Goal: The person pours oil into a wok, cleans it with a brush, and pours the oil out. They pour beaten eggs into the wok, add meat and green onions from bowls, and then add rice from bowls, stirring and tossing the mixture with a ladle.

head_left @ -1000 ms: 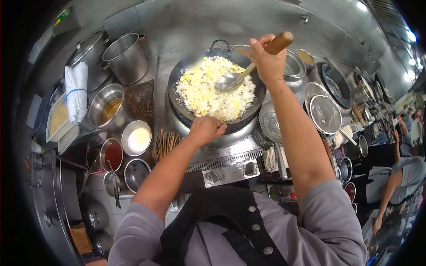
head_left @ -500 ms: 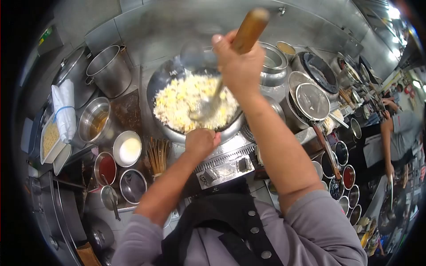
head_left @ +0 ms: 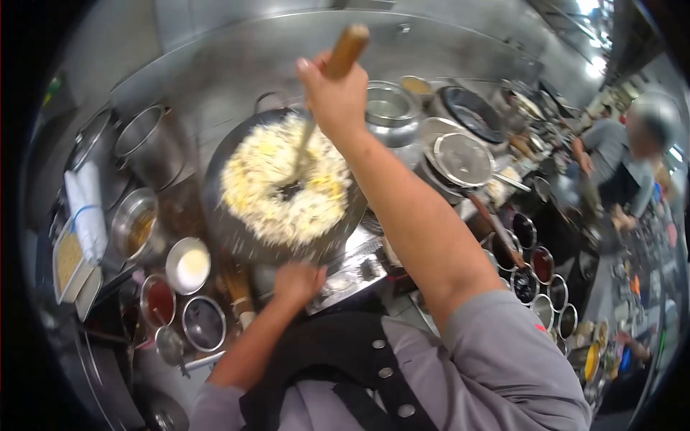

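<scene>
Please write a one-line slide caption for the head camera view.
Right hand stirs egg fried rice in a wok with a wooden-handled ladle; left hand grips the wok's near rim.

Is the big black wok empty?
No, the wok is heaped with yellow and white rice, and the right hand holds a ladle in it.

Single head-worn fisheye view, looking steeply down.
It sits close above the wok (head_left: 228, 233), facing forward; the wok lies left of centre, with the steel wall (head_left: 215, 57) beyond it filling the top.
</scene>
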{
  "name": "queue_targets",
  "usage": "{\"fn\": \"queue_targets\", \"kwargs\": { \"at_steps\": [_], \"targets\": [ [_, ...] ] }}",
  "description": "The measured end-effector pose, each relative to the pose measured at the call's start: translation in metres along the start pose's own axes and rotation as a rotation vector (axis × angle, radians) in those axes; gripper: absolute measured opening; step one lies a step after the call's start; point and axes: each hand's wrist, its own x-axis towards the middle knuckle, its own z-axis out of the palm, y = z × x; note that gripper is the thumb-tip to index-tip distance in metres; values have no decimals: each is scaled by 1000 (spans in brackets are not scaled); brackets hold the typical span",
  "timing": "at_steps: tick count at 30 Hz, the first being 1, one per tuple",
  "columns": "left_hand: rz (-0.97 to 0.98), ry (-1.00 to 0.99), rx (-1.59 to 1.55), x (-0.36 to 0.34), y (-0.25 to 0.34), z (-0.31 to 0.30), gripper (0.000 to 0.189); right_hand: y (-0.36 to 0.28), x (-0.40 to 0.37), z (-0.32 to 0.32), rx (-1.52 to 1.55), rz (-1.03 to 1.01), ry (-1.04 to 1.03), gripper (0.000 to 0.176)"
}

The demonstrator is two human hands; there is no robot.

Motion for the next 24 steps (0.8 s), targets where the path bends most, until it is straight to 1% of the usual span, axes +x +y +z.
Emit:
{"fn": "queue_targets", "kwargs": {
  "at_steps": [1,2,3,4,5,6,7,8,9,10,11,13,14,15,16,17,18,19,20,21,22,23,24],
  "targets": [
    [68,-23,-14,-26,2,0,49,-21,22,-2,95,56,30,20],
    [75,-19,-9,-21,6,-20,49,-51,34,-6,97,48,34,20],
    [110,3,-22,-20,9,-49,48,-82,41,-13,178,63,3,23],
    [130,19,-39,-19,8,-65,48,-94,38,-13,263,91,-35,27],
    [89,-1,21,1,1,-72,46,-93,24,-8,280,109,-44,27],
    [53,-21,81,28,-9,-79,45,-94,6,-3,182,60,-80,25],
    [59,36,43,55,-22,-70,45,-98,-7,0,81,-1,-114,24],
    [76,95,6,71,-34,-56,44,-59,-30,9,-95,49,-151,25],
    [88,93,10,66,-35,-46,44,-17,-47,17,-11,-2,-34,25],
    [46,115,59,56,-28,-33,45,6,-51,17,63,-60,76,24],
    [9,137,100,42,-16,-21,45,2,-34,7,43,-72,84,24],
    [69,129,37,-18,-7,-1,48,-19,8,-6,75,97,57,23],
    [86,-30,19,-40,-8,-6,47,-44,20,-7,79,92,54,23],
    [109,-49,32,-34,-1,-38,46,-75,34,-10,170,70,37,22],
    [121,-74,40,-24,6,-64,44,-91,38,-10,261,60,16,21],
    [74,-61,76,-1,0,-71,45,-93,32,-6,273,77,4,21],
    [29,-49,111,26,-8,-77,45,-95,19,-2,171,29,-43,21],
    [-3,-80,109,57,-16,-79,46,-97,7,1,68,-30,-85,21],
    [-25,-107,110,78,-22,-74,47,-67,-15,8,-126,-68,-168,21],
    [-19,-105,118,77,-24,-60,47,-23,-35,21,-45,-184,-51,21],
    [-66,-73,112,69,-23,-40,48,4,-47,28,32,-297,64,21],
    [-117,-35,98,58,-16,-26,49,2,-36,24,27,-304,58,21],
    [-110,-90,94,34,-7,-20,49,-4,-16,16,6,-123,17,21]
  ]
}}
